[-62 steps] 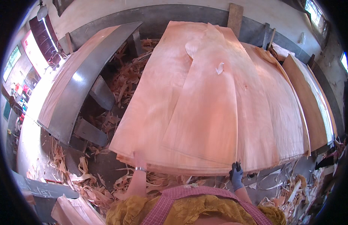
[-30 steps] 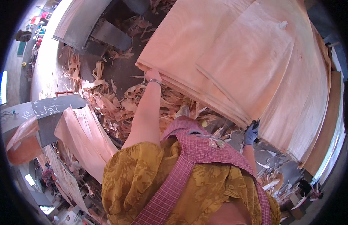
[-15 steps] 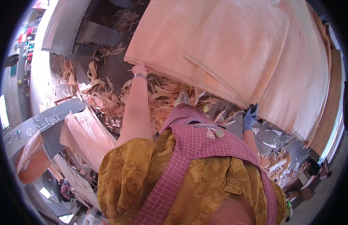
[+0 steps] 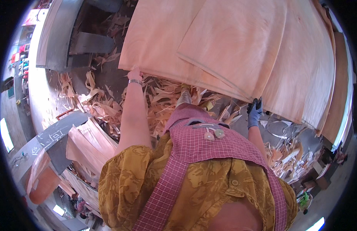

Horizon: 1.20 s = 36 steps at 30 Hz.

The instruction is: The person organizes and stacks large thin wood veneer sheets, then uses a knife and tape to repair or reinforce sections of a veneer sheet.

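Pale pink wood sheets [image 4: 224,57] fill the upper middle and run out past the top edge, lying in an overlapping stack. The uppermost ones sit askew, so that one slanting edge crosses those beneath and meets the near rim at the right hand. The floor [image 4: 109,72] shows dark grey below and to the left, strewn with curled shavings [image 4: 159,100] that reach under the near rim.

The person wears a mustard shirt [image 4: 132,184] and, over it, a pink checked apron [image 4: 217,150]. A grey desk [image 4: 63,48] stands at the upper left, well apart from the stack. Along the far right runs a brown panel [image 4: 340,88], upright or leaning; which one cannot be told. At the lower left is a curved grey slab [image 4: 57,131] with white marks, and limp offcuts [image 4: 88,142] hang just beside it.

The bare left hand [image 4: 135,74] is at the near left corner of the stack, its fingers curled and pinching the rim. The right hand [image 4: 255,109], in a blue-grey glove with dark tips, touches the near rim farther right; whether its fingers pinch there cannot be told. A metal band [image 4: 135,81] circles the left wrist. Two small round charms [image 4: 219,133] lie on the apron's chest.
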Each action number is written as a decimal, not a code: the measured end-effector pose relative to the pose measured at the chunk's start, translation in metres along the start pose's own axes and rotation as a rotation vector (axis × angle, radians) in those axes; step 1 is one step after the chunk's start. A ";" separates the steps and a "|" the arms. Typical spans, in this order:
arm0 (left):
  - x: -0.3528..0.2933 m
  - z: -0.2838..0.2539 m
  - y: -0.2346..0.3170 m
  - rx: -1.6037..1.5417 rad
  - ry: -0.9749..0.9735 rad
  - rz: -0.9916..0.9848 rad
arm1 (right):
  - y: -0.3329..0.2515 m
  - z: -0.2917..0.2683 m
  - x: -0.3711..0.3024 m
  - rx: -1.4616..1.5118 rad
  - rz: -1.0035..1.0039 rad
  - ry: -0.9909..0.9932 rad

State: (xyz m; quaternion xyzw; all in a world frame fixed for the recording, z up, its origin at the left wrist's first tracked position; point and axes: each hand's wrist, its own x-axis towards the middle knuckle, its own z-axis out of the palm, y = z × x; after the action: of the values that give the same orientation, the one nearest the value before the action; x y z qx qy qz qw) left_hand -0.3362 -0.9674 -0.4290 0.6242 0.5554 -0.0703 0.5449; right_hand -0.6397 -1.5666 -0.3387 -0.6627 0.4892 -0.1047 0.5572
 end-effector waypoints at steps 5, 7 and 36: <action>0.024 0.000 -0.011 -0.074 -0.007 0.020 | 0.022 -0.001 0.016 -0.120 -0.107 0.040; 0.031 -0.002 -0.012 -0.073 -0.019 0.013 | 0.016 0.005 0.012 -0.117 -0.089 0.038; -0.292 0.026 0.027 1.532 -0.425 1.201 | -0.024 0.028 -0.065 -0.508 -0.315 0.093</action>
State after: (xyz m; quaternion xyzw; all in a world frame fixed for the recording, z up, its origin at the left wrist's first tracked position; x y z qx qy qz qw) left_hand -0.4109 -1.1616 -0.2210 0.9594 -0.1568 -0.2328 0.0284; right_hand -0.6405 -1.5019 -0.3023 -0.8431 0.4160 -0.0943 0.3273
